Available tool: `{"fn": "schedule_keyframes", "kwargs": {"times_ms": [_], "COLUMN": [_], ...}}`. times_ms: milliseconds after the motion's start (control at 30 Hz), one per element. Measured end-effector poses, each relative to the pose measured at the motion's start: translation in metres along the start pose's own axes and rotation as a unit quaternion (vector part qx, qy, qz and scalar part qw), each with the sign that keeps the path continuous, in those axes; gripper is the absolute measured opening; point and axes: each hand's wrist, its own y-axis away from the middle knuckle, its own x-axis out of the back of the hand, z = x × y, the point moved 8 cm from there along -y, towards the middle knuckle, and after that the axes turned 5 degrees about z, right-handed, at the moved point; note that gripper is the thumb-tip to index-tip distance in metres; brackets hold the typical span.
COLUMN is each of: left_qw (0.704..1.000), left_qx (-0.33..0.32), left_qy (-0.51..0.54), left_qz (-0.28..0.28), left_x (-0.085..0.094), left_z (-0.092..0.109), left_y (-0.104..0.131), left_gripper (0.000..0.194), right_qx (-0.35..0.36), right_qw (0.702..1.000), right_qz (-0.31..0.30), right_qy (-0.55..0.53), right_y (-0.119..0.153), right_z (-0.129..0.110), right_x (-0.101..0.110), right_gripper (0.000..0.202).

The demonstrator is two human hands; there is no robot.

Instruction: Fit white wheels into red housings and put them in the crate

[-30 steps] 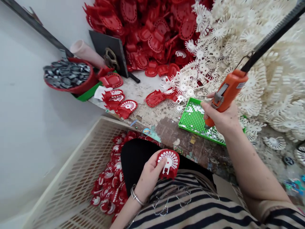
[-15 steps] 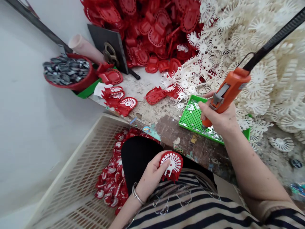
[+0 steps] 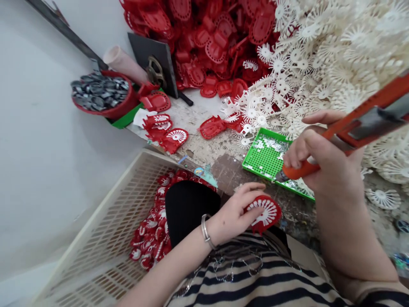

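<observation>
My left hand (image 3: 234, 213) is closed on a red plastic piece (image 3: 275, 209) with a white spoked insert on its face, the thumb lying across the insert. My right hand (image 3: 329, 157) is wrapped round an orange electric screwdriver (image 3: 354, 123), tilted so that its tip points down and left. That tip hangs near the front rim of a green perforated tray (image 3: 260, 157) with small shiny washers scattered in it. The held piece is just below and left of the screwdriver tip, apart from it.
Red plastic parts (image 3: 204, 38) are heaped at the back, beside a large pile of white spoked pieces (image 3: 322, 59). At left stand a red bowl of grey parts (image 3: 99, 91) and a black plate (image 3: 155, 59). A cream plastic crate (image 3: 105, 200) holds several red-and-white pieces below the table edge.
My left hand has moved right and slightly up with the red piece, toward the tray. My right hand has lifted the screwdriver toward me and tilted it over to the right.
</observation>
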Motion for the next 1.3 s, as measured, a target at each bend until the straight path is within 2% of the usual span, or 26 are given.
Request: {"fn": "schedule_keyframes", "kwargs": {"times_ms": [100, 233, 367, 667, 1167, 1300], "left_qw": [0.999, 0.999, 0.999, 0.995, 0.991, 0.991], "left_qx": [-0.036, -0.04, -0.042, -0.09, -0.111, -0.12], "left_qy": [-0.009, -0.007, 0.006, -0.047, -0.066, -0.062], "left_qz": [-0.019, -0.027, -0.01, -0.01, -0.024, -0.017], "left_x": [-0.014, -0.024, -0.021, -0.021, -0.024, -0.023], "left_z": [0.011, 0.015, 0.016, 0.018, 0.016, 0.018], "left_y": [-0.011, -0.014, -0.013, -0.006, -0.002, -0.001], "left_gripper": [0.031, 0.032, 0.031, 0.029, 0.032, 0.031], "right_qx": [0.006, 0.011, 0.008, 0.033, 0.031, 0.03], "right_qw": [1.0, 0.999, 0.999, 0.997, 0.997, 0.998], "right_qz": [-0.001, -0.016, -0.022, -0.052, -0.059, -0.04], "right_qy": [-0.012, -0.029, -0.032, -0.047, -0.029, -0.03], "right_y": [0.007, 0.013, 0.014, 0.013, 0.019, 0.022], "right_z": [-0.011, -0.016, -0.014, -0.015, -0.018, -0.019], "right_x": [-0.002, -0.007, -0.008, -0.01, -0.011, -0.012], "right_gripper": [0.021, 0.02, 0.02, 0.02, 0.021, 0.022]}}
